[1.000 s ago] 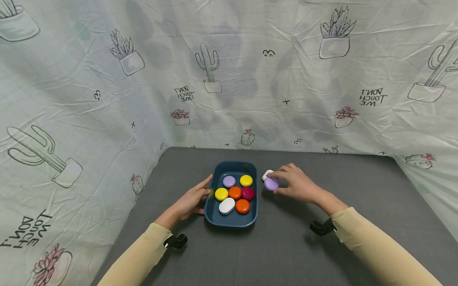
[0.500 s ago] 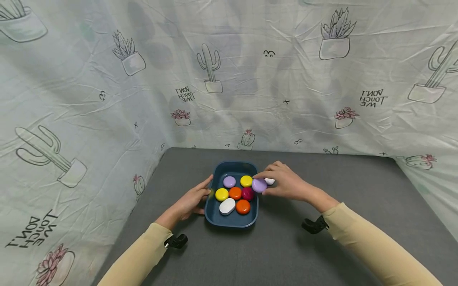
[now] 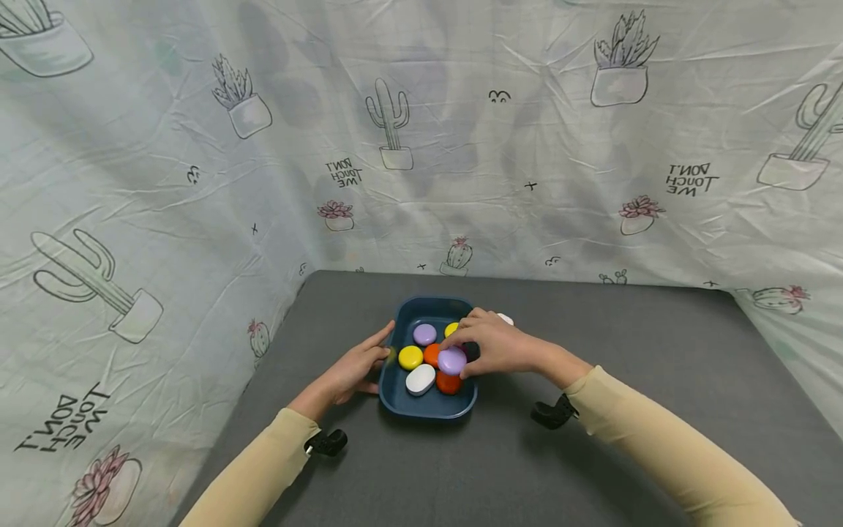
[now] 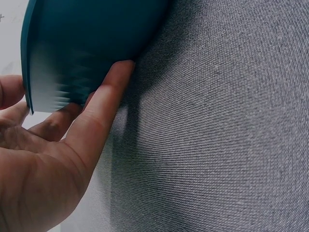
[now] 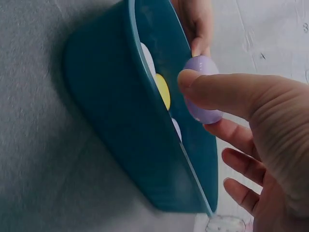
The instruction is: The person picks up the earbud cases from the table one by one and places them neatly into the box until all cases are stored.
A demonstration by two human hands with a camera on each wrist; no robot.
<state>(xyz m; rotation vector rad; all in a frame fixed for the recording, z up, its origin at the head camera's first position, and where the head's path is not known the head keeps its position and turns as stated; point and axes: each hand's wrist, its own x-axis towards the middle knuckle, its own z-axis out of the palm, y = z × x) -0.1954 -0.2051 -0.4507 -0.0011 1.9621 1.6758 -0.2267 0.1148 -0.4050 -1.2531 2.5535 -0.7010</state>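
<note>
My right hand (image 3: 497, 341) pinches a glossy purple pebble-like piece (image 3: 452, 361) between thumb and fingers, above the right part of a dark blue tray (image 3: 428, 414). In the right wrist view the purple piece (image 5: 205, 89) is over the tray's opening. Inside the tray lie another purple piece (image 3: 424, 334), yellow ones, a white oval one (image 3: 421, 380) and orange-red ones. The dark red piece is mostly hidden by my right hand. My left hand (image 3: 356, 369) rests against the tray's left side, its fingers fairly straight; its thumb touches the outer wall (image 4: 91, 43) in the left wrist view.
A white piece (image 3: 505, 319) lies on the grey tabletop (image 3: 593, 322) just beyond my right hand, partly hidden. Pale cloth (image 3: 461, 146) with printed cacti hangs behind and to the left of the table.
My right hand has carried the purple piece leftward from beside the white piece on the table, across the tray's right rim, to above the tray. The left hand keeps its place.
</note>
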